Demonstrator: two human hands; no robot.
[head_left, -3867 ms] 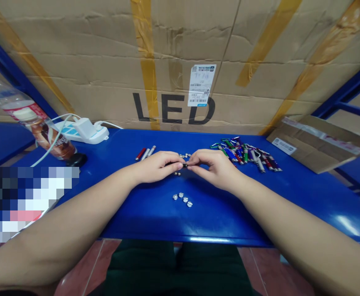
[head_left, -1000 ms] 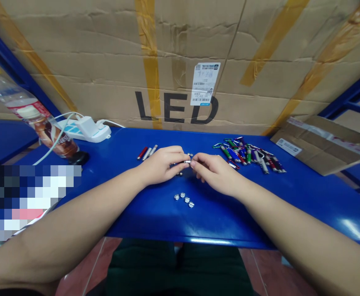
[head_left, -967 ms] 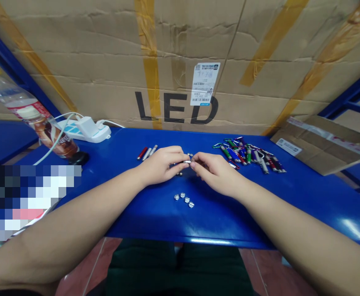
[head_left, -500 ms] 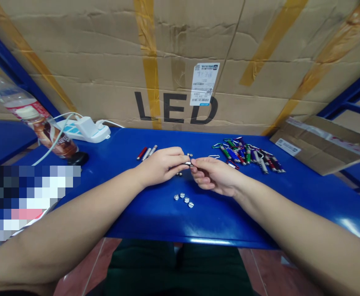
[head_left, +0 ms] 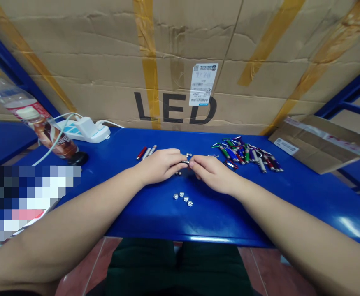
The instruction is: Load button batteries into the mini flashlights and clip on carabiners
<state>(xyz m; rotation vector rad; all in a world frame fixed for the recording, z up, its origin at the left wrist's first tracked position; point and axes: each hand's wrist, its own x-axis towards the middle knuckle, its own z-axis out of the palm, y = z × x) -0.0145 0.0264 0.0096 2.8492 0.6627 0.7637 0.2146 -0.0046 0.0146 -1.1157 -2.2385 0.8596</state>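
The left hand (head_left: 159, 165) and right hand (head_left: 213, 172) are held together at mid-bench, with the fingers curled almost shut. A small silver cylinder (head_left: 185, 162) is pinched at the left fingertips (head_left: 179, 163) and is mostly hidden. Whether it is gripped by the right fingertips (head_left: 191, 164) or merely touched cannot be told. Risk: uneven pressure could let so small a part slip from the pinch, and it could then roll across the glossy blue bench top (head_left: 217, 222) toward the front edge. Slotted metal caps (head_left: 182, 198) lie in a short row just below the hands, within reach of a careless wrist. Keychain mini flashlights (head_left: 247, 158) are heaped to the right, and three more (head_left: 145, 153) lie to the left. Behind stand a taped carton (head_left: 173, 61) printed LED, a power strip (head_left: 85, 133) and a drink bottle (head_left: 40, 128). A flattened cardboard box (head_left: 318, 150) rests at the right end. Red floor tiles (head_left: 96, 267) show below.
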